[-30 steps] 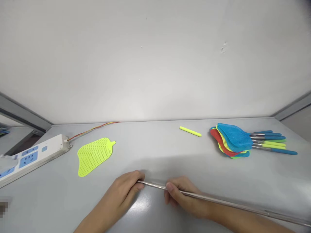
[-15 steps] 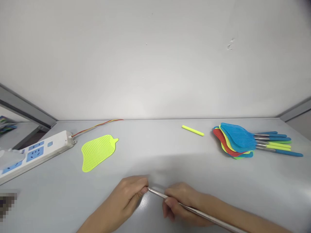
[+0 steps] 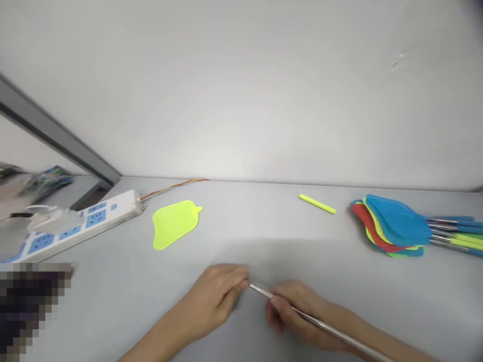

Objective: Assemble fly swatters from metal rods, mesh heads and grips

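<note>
Silver metal rod: one, slender; held aslant over the near part of the table, its thinner tip at the left hand, its other end cut off by the lower edge of the view.
Left hand: rod tip pinched between thumb and bent fingers.
Right hand: shaft gripped between thumb and fingers, just beside the left; lower fingers blurred.
Handling, as judged: light, stiff, rather slippery; liable to be bent if pressed sideways.
Hold, as judged: best taken close behind the tip, with the shaft steadied further along.
Yellow-green mesh paddle: one, laid flat, beyond the left hand; thin, probably flexible; best lifted by its short neck.
Yellow-green tube: one, laid near the wall.
Fly swatters: several, stacked at right; blue, red and yellow-green heads.
Power strip: one, white, at left, with plug inserted.
</note>
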Tool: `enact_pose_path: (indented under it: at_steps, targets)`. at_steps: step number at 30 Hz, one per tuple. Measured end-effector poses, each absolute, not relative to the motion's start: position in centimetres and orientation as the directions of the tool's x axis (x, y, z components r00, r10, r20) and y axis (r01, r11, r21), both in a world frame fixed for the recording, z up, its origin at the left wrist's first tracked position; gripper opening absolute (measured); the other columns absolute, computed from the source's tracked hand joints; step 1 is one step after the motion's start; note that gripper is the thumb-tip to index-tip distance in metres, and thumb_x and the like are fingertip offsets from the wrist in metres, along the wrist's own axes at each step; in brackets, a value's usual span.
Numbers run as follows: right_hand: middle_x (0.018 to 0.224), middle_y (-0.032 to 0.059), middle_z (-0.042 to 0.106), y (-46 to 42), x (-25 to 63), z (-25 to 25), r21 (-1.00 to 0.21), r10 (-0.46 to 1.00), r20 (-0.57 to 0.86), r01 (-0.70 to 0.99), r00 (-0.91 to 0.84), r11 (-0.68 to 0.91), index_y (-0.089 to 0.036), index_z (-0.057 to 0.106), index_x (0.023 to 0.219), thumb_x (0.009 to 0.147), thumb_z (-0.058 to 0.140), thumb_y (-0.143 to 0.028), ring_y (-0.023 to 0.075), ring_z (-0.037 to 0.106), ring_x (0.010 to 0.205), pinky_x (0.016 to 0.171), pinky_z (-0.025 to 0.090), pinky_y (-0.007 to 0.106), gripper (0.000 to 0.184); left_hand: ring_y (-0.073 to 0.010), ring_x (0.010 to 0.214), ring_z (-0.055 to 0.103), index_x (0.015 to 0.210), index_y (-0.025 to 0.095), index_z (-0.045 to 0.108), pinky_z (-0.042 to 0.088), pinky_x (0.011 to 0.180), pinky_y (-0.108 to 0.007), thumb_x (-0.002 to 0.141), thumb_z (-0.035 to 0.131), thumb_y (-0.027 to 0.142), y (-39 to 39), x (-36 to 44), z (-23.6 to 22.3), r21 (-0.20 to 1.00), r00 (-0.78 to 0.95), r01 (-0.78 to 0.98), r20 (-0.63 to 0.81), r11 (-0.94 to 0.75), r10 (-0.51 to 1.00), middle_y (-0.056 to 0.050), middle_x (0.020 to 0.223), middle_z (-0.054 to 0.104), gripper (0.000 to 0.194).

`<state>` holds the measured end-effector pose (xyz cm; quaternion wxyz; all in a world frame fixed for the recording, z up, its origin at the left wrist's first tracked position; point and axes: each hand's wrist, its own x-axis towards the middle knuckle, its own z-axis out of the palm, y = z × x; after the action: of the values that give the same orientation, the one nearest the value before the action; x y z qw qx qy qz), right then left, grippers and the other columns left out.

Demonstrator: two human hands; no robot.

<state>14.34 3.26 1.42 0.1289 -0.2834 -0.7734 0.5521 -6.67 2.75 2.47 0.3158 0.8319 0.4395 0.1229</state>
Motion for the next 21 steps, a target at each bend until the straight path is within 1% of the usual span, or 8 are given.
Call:
enact_pose_path:
  at_steps: [3,5,8,10,13,16,19,21]
  targets:
    - [0.064,-0.0007,0.058,3.3,14.2,1.6,-0.925,0.605,-0.151,0.329,-0.781,0.193,-0.018,0.053,0.072,0.092,0.021,-0.031,0.0092,0.051,0.059,0.059,0.04,0.017,0.04,-0.0126,0.062,0.041,0.064,0.019,0.034,0.033,0.061,-0.025,0.088,0.03,0.016,3.0,-6.9,3.3,0.551,0.59,0.7,-0.088,-0.455,0.802,0.003,0.062,0.045,0.025]
    - [0.062,-0.0012,0.057,3.3,14.3,1.6,-0.93,0.61,-0.172,0.332,-0.774,0.158,-0.018,0.052,0.069,0.092,0.021,-0.033,0.0095,0.05,0.058,0.058,0.039,0.018,0.042,-0.0128,0.065,0.043,0.066,0.019,0.038,0.034,0.068,-0.027,0.089,0.031,0.019,3.0,-6.9,3.8,0.518,0.6,0.707,-0.081,-0.481,0.796,0.002,0.065,0.047,0.024]
    - [0.06,-0.001,0.056,3.3,14.3,1.6,-0.933,0.614,-0.198,0.338,-0.764,0.12,-0.017,0.052,0.066,0.092,0.021,-0.036,0.0103,0.05,0.057,0.057,0.039,0.019,0.044,-0.0141,0.072,0.046,0.082,0.018,0.048,0.035,0.073,-0.028,0.088,0.037,0.03,2.9,-6.8,4.1,0.488,0.627,0.692,-0.041,-0.532,0.778,-0.001,0.075,0.052,0.018]
    - [0.06,-0.0008,0.056,3.3,14.3,1.7,-0.927,0.622,-0.216,0.358,-0.752,0.11,-0.017,0.052,0.066,0.091,0.022,-0.038,0.0109,0.05,0.058,0.057,0.038,0.019,0.044,-0.0146,0.075,0.047,0.092,0.019,0.05,0.035,0.073,-0.027,0.088,0.039,0.033,2.8,-6.7,3.9,0.467,0.653,0.672,-0.009,-0.575,0.757,-0.002,0.08,0.054,0.019]
    - [0.06,-0.0007,0.056,3.3,14.2,1.7,-0.92,0.636,-0.228,0.378,-0.737,0.108,-0.017,0.053,0.066,0.091,0.024,-0.038,0.0111,0.049,0.058,0.057,0.038,0.02,0.044,-0.0125,0.07,0.048,0.085,0.019,0.052,0.035,0.071,-0.025,0.089,0.037,0.022,2.7,-6.5,3.4,0.445,0.686,0.649,0.009,-0.617,0.728,0.001,0.072,0.054,0.016]
    - [0.053,-0.0014,0.051,3.2,14.1,1.2,-0.922,0.669,-0.228,0.377,-0.708,0.085,-0.017,0.051,0.06,0.089,0.029,-0.041,0.0106,0.045,0.051,0.049,0.034,0.02,0.043,-0.0112,0.067,0.048,0.077,0.019,0.05,0.035,0.07,-0.024,0.087,0.036,0.011,2.7,-6.4,3.2,0.453,0.687,0.645,0.008,-0.615,0.727,0.002,0.068,0.054,0.019]
    - [0.046,-0.0027,0.041,3.1,14.3,0.5,-0.939,0.76,-0.201,0.343,-0.619,0.031,-0.017,0.044,0.052,0.083,0.04,-0.046,0.0096,0.038,0.044,0.042,0.027,0.021,0.043,-0.0113,0.067,0.049,0.076,0.02,0.048,0.035,0.07,-0.024,0.085,0.035,0.007,2.9,-6.5,3.5,0.471,0.675,0.65,0.002,-0.596,0.738,0.003,0.068,0.055,0.02]
    - [0.044,-0.0028,0.038,3.0,14.6,0.0,-0.961,0.822,-0.176,0.275,-0.542,-0.025,-0.017,0.041,0.049,0.081,0.042,-0.047,0.0092,0.035,0.042,0.041,0.024,0.022,0.045,-0.0112,0.067,0.049,0.075,0.02,0.048,0.036,0.07,-0.023,0.084,0.034,0.006,3.1,-6.9,3.8,0.479,0.651,0.665,0.005,-0.573,0.759,0.003,0.069,0.054,0.021]
